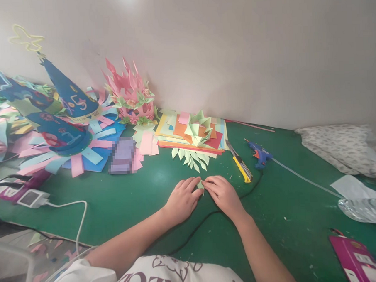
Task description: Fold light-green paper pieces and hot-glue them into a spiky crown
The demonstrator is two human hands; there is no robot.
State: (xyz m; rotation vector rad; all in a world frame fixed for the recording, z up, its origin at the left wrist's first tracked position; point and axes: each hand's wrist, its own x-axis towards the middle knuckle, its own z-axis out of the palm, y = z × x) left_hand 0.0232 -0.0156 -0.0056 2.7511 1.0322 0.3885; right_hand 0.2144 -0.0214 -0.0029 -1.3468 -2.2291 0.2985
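Between my fingertips is a small piece of light green paper (200,185), low over the green tabletop. My left hand (183,199) pinches it from the left, thumb and fingers on its edge. From the other side my right hand (223,194) has its fingertips closed on the paper's right edge. Just beyond my hands lie several folded green paper leaves (191,158) in a row. Behind these, a stack of coloured paper (172,141) carries a pointed pale green folded paper piece (199,130).
A yellow utility knife (240,165) and a blue glue gun (259,154) lie right of the paper stack. The gun's black cord (206,217) runs under my right arm. Blue cone hats (70,96) and a pink paper crown (131,93) stand at the left. A white cable (83,212) hangs over the front edge.
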